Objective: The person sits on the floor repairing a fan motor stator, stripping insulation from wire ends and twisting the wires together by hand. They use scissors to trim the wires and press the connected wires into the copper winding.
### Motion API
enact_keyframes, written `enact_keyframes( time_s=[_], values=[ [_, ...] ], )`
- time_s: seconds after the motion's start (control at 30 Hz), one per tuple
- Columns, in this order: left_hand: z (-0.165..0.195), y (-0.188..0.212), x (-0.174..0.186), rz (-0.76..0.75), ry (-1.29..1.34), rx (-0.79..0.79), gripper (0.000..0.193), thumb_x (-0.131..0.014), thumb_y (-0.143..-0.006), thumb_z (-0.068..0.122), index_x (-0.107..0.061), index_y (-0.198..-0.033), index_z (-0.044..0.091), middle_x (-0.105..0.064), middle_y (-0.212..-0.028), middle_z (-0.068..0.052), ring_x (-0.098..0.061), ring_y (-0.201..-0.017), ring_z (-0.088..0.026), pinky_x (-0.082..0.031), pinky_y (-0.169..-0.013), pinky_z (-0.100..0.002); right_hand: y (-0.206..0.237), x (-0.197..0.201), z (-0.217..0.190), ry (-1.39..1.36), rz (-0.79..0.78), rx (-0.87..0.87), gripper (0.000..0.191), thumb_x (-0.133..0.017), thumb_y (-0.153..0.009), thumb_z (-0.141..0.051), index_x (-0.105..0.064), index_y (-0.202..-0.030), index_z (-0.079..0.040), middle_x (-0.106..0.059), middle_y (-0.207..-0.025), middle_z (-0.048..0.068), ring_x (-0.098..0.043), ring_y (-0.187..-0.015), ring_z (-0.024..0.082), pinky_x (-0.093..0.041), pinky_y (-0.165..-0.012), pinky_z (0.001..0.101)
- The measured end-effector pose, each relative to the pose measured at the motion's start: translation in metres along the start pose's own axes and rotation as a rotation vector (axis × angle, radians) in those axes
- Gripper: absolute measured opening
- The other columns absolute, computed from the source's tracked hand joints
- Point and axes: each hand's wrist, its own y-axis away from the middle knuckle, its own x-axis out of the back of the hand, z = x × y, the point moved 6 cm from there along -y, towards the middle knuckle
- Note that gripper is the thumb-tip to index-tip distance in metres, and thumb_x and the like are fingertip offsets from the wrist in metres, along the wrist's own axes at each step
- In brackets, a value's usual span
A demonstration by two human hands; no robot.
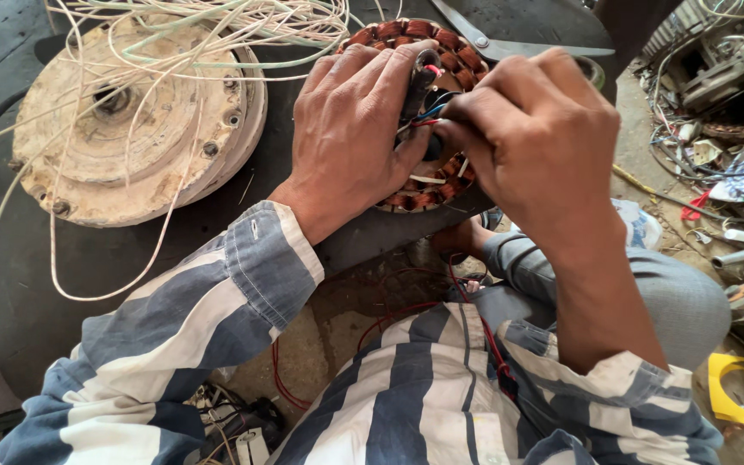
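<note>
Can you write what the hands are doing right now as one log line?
left hand: on stator | right hand: pinching wires | scissors: behind | motor cover: left

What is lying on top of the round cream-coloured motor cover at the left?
Loose white strings lie tangled across the cream cover, trailing down over the dark table. Whatever lies under the cover is hidden.
</note>
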Motion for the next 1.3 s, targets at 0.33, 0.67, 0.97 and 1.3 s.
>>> enact_keyframes(
  time_s=[0.33, 0.67, 0.97, 1.3],
  values=[
    [0.001, -0.001, 0.001, -0.036, 0.012, -0.004, 0.070, -0.080, -0.091, 0.025, -0.049, -0.152, 0.009, -0.069, -0.127, -0.007, -0.061, -0.119, -0.029, -0.045, -0.108, -0.044, 0.001, -0.013, 0.004, 0.008, 0.015, -0.047, 0.018, -0.084, -0.093, -0.023, -0.074, -0.094, -0.008, -0.061, -0.090, 0.004, -0.060, -0.086, 0.025, -0.050, -0.070, 0.0390],
    [0.000, 0.003, 0.000, -0.049, -0.014, -0.024, 0.064, -0.077, -0.096, 0.021, -0.045, -0.149, 0.005, -0.066, -0.130, -0.010, -0.060, -0.122, -0.029, -0.045, -0.110, -0.043, 0.011, -0.006, 0.006, -0.124, 0.052, -0.080, 0.017, -0.083, -0.092, -0.012, -0.074, -0.105, -0.007, -0.068, -0.100, 0.003, -0.064, -0.099, 0.025, -0.053, -0.082, 0.0376],
    [0.001, 0.004, 0.001, -0.038, -0.027, -0.022, 0.064, -0.075, -0.096, 0.019, -0.045, -0.150, 0.005, -0.066, -0.128, -0.011, -0.061, -0.123, -0.029, -0.045, -0.111, -0.044, 0.007, -0.003, -0.001, -0.025, 0.040, -0.090, 0.015, -0.086, -0.088, -0.017, -0.075, -0.098, -0.011, -0.064, -0.097, 0.002, -0.063, -0.095, 0.024, -0.053, -0.077, 0.0372],
    [0.001, 0.005, 0.002, -0.036, -0.012, -0.029, 0.063, -0.074, -0.095, 0.015, -0.045, -0.149, 0.004, -0.066, -0.128, -0.013, -0.060, -0.123, -0.031, -0.045, -0.112, -0.044, 0.011, -0.024, 0.000, 0.016, 0.007, -0.116, 0.018, -0.089, -0.095, -0.024, -0.076, -0.094, -0.012, -0.061, -0.094, 0.002, -0.061, -0.091, 0.024, -0.051, -0.076, 0.0384]
  ],
)
